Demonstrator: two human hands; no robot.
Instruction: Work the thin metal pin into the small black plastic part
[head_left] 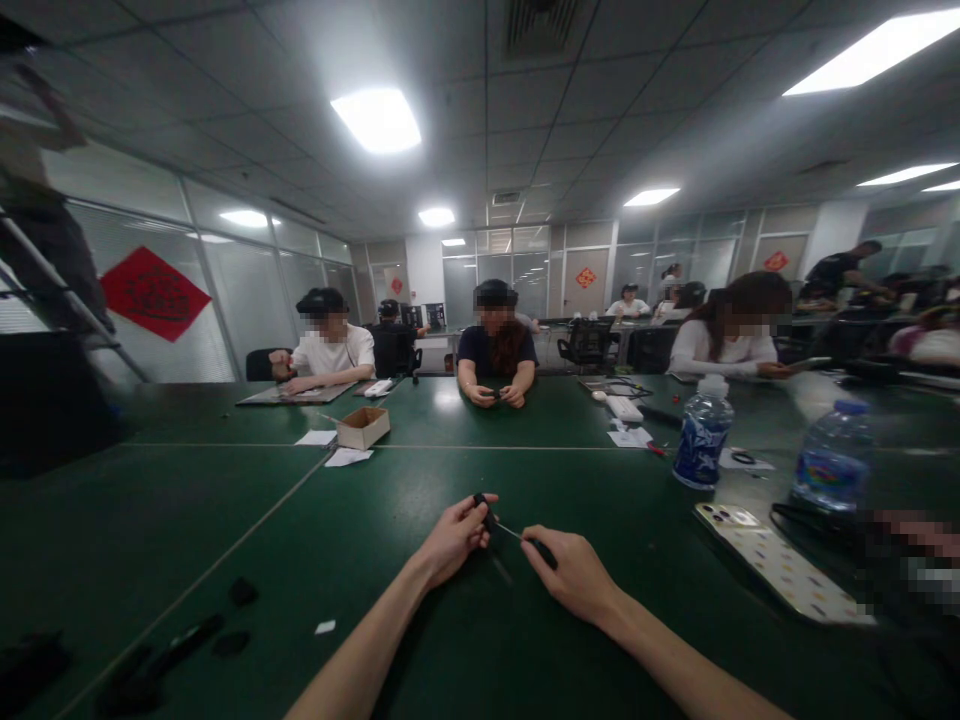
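Near the middle of the green table (600, 640), my left hand (454, 540) is closed around a small black part (484, 510), mostly hidden by the fingers. My right hand (574, 570) grips a screwdriver by its black handle (541, 552). The screwdriver's thin metal shaft (508, 531) points left, and its tip meets or lies very close to the black part. Exactly what the black part is, I cannot make out.
Several dark pieces (244, 592) and a white scrap (325, 627) lie at the lower left. An open cardboard box (364, 428) stands ahead. Rightward are two bottles (703, 435) and a phone (780, 565). Several people sit around, one person (496, 345) directly opposite.
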